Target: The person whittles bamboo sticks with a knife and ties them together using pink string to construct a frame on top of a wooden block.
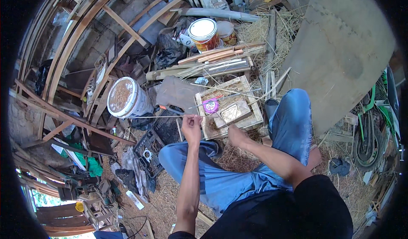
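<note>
My left hand (191,126) is closed in a pinch on a thin, pale strip (157,117). The strip runs out to the left toward a white bucket and passes to the right in front of a wooden frame (256,109). My right hand (236,136) is curled at the frame's near edge. A thin, dark shape rises from it toward the strip, too small to name. Inside the frame lie a wooden block (236,111) and a round pink object (210,106). Left of the frame rests a dark tool with an orange end (171,109).
The white bucket (127,98) holds brown shavings. A lidded tub (203,34) stands behind stacked wood pieces (227,54). A grey sheet (340,47) leans at the right. Curved timber strips (102,75) cross the left side. A black tool case (148,154) lies by my left knee.
</note>
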Available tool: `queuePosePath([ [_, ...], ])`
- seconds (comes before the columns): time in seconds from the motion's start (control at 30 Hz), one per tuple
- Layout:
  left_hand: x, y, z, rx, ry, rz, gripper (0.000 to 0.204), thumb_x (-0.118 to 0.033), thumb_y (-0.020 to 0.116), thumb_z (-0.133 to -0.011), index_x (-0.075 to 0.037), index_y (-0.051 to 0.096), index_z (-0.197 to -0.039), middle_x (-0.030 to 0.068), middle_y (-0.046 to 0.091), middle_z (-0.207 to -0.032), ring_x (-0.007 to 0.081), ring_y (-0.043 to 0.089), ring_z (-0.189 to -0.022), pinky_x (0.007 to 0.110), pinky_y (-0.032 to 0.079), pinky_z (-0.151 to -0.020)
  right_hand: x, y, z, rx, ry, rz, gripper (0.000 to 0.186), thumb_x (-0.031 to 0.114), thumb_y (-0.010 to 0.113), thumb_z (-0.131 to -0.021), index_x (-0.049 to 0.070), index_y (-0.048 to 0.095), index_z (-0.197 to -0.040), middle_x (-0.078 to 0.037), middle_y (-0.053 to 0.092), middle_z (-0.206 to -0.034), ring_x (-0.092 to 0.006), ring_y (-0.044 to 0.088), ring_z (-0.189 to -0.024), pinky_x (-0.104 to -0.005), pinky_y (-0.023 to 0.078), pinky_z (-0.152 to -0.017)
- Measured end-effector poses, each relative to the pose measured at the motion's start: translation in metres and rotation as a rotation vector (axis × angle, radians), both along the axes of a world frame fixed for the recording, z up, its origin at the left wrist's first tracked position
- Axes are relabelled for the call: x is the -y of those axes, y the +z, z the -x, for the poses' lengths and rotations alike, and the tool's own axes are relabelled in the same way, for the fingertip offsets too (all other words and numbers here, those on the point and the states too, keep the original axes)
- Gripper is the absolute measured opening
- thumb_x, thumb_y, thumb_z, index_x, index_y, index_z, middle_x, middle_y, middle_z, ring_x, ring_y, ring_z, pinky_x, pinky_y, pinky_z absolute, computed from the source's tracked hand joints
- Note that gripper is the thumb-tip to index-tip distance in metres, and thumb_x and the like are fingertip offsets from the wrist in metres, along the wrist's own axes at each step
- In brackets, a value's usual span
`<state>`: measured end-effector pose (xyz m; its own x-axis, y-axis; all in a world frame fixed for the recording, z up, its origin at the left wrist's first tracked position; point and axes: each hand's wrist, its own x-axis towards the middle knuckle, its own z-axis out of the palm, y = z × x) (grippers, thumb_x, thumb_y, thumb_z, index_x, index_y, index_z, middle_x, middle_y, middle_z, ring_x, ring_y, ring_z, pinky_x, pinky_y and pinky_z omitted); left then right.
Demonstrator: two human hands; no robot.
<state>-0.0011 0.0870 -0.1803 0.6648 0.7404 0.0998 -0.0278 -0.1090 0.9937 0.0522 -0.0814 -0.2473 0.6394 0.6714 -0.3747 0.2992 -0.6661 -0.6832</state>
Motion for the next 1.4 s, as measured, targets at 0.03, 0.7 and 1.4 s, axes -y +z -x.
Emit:
queuePosePath([
  [0.03, 0.001, 0.002, -0.001, -0.039, -0.034, -0.043, 0.007, 0.001, 0.054, -0.089, 0.005, 0.050, -0.092, 0.0134, 0.062, -0.085, 0.0169, 0.064, -0.079, 0.028, 0.056, -0.073, 0.000, -0.001, -0.003, 0.004, -0.008, 0.000, 0.023, 0.008, 0.042, -0.087, -0.009, 0.050, -0.100, -0.031, 0.062, -0.086, -0.0440, 0.063, -0.083, -0.0494, 0.051, -0.074],
  [0.7, -0.001, 0.009, 0.004, -0.199, -0.181, -0.342, 0.006, 0.003, 0.050, -0.091, 0.006, 0.054, -0.093, 0.0138, 0.064, -0.090, 0.0151, 0.063, -0.087, 0.030, 0.055, -0.078, -0.002, 0.022, -0.007, -0.034, -0.026, -0.199, 0.027, 0.019, 0.041, -0.093, -0.006, 0.049, -0.098, -0.031, 0.060, -0.073, -0.0473, 0.060, -0.075, -0.0532, 0.047, -0.068],
  [1.4, 0.008, 0.012, -0.002, -0.070, -0.052, -0.119, 0.006, 0.002, 0.051, -0.090, 0.008, 0.051, -0.088, 0.0139, 0.064, -0.083, 0.0170, 0.066, -0.079, 0.029, 0.056, -0.074, 0.003, 0.008, -0.007, 0.004, -0.055, -0.028, 0.026, 0.006, 0.036, -0.087, -0.010, 0.049, -0.102, -0.031, 0.061, -0.090, -0.0468, 0.061, -0.085, -0.0514, 0.049, -0.077],
])
